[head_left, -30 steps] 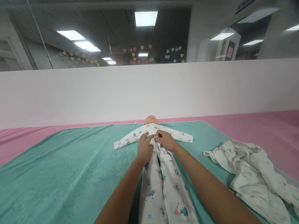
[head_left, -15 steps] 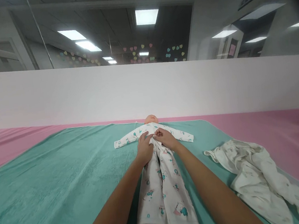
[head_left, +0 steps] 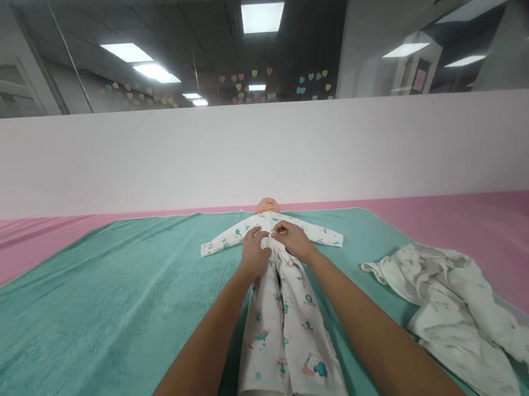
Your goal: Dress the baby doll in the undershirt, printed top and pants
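A baby doll [head_left: 267,206] lies on its back on a teal towel [head_left: 90,309], dressed in a white printed sleepsuit [head_left: 285,330] with arms spread and legs toward me. My left hand [head_left: 254,252] and my right hand [head_left: 293,239] meet over the doll's chest. Both pinch the front edges of the sleepsuit, fingers closed on the fabric at the middle opening. My forearms run along either side of the suit's legs.
A crumpled white cloth [head_left: 456,309] lies on the towel to the right. A pink sheet [head_left: 480,229] lies under the towel, extending on both sides. A low white wall [head_left: 143,155] stands behind the doll, with glass panes above it.
Both hands have crept slightly farther up the doll's chest along the front opening. The view has shifted a little; the doll and the cloth have stayed put.
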Action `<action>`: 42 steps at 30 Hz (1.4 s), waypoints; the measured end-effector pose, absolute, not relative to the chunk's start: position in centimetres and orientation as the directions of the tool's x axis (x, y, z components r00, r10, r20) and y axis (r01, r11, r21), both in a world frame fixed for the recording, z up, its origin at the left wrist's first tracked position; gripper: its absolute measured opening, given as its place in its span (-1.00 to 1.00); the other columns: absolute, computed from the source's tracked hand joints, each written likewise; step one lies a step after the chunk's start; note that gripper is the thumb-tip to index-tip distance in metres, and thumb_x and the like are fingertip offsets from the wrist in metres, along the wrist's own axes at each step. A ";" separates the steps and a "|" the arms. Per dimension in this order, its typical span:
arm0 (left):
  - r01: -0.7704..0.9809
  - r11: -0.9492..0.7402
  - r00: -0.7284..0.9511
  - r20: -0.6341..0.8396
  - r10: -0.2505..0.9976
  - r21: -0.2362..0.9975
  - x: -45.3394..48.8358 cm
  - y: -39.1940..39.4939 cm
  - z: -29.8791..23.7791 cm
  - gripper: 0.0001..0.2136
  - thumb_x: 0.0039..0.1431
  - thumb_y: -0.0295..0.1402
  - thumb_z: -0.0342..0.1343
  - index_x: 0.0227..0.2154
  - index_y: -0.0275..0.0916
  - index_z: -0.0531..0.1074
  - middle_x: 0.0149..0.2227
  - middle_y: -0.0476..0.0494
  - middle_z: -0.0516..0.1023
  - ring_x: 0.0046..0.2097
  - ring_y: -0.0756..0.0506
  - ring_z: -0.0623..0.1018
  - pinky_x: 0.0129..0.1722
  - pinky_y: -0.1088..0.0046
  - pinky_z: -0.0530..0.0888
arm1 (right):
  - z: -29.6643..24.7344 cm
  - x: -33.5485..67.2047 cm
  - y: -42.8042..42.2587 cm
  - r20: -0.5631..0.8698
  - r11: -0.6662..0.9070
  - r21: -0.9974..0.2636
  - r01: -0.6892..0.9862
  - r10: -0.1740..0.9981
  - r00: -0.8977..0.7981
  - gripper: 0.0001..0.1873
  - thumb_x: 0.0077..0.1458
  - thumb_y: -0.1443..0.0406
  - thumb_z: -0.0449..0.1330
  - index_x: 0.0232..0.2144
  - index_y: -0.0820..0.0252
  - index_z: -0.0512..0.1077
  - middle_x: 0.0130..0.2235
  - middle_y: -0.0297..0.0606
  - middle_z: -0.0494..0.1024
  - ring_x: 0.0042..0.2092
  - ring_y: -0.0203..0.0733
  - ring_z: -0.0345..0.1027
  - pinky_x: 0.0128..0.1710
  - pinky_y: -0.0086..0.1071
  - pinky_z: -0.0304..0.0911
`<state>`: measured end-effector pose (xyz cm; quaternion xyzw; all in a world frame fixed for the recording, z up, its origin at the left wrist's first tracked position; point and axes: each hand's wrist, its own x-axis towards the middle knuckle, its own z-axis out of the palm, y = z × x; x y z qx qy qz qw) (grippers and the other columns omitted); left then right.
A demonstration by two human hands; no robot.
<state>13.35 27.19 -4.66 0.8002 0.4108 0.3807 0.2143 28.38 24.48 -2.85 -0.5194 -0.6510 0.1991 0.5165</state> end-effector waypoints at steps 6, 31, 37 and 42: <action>0.492 -0.577 0.330 0.474 0.816 0.652 13.4 26.9 -5.2 -0.58 0.01 -0.48 -0.10 -0.03 -0.21 0.37 0.16 -0.21 0.18 0.20 -0.22 0.12 0.16 0.12 0.11 | -2.9 28.2 24.3 0.476 0.377 -0.799 0.469 0.872 0.110 -0.85 -0.04 0.19 0.09 -0.48 0.14 0.28 -0.42 -0.40 0.43 -0.44 -0.30 0.25 -0.36 -0.39 0.14; 0.468 -0.647 0.356 0.542 0.761 0.601 13.4 26.7 -5.6 -0.59 0.05 -0.50 -0.07 0.00 -0.17 0.34 0.18 -0.14 0.18 0.23 -0.18 0.09 0.20 0.16 0.08 | -3.2 27.9 25.2 0.501 0.329 -0.831 0.448 0.794 0.346 -0.77 -0.07 0.27 -0.01 -0.30 0.12 0.32 -0.34 -0.36 0.36 -0.37 -0.26 0.24 -0.35 -0.39 0.13; 0.439 -0.603 0.297 0.526 0.797 0.667 13.2 27.4 -5.0 -0.62 0.11 -0.49 -0.15 -0.01 -0.25 0.33 0.09 -0.15 0.35 0.15 -0.09 0.28 0.16 0.27 0.21 | -2.6 27.0 25.1 0.503 0.197 -0.678 0.708 0.827 0.251 -0.67 -0.06 0.12 0.12 -0.21 0.10 0.31 -0.34 -0.37 0.37 -0.30 -0.22 0.27 -0.28 -0.35 0.15; 0.446 -0.565 0.187 0.545 0.817 0.694 14.6 30.0 -2.8 -0.71 0.14 -0.40 -0.14 -0.15 -0.30 0.42 -0.10 -0.23 0.47 -0.02 -0.14 0.42 0.05 0.23 0.31 | -2.7 26.3 25.1 0.640 0.153 -0.429 0.890 0.747 0.179 -0.71 -0.01 0.19 0.12 -0.18 0.09 0.30 -0.14 -0.24 0.33 -0.13 -0.17 0.24 -0.22 -0.35 0.14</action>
